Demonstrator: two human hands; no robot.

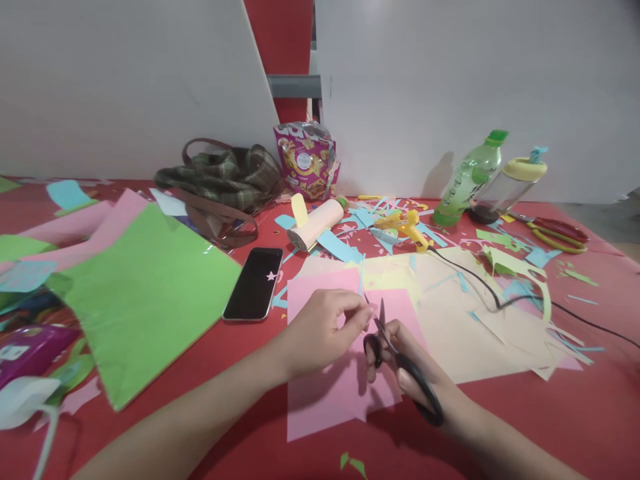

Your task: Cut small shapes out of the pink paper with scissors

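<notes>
My right hand (400, 353) grips a pair of black-handled scissors (387, 333), their blades parted and pointing away from me. Beside the blades, my left hand (327, 330) pinches a tiny scrap of pink paper (373, 311) between thumb and fingertips; its exact shape is hard to make out. Under both hands lie sheets of pink paper (320, 407) on a red tabletop. Left of them rests a black-screened phone (250, 287) with a small pink paper star (271, 276) on it.
Green paper (150, 300) lies left. Behind stand a paper-covered tube (320, 223), a snack bag (307, 160) and a plaid bag (225, 177). A yellow glue gun (407, 225), its cord crossing beige paper (450, 347), a green bottle (470, 177), a clear cup (510, 187) and red-handled pliers (560, 230) are right.
</notes>
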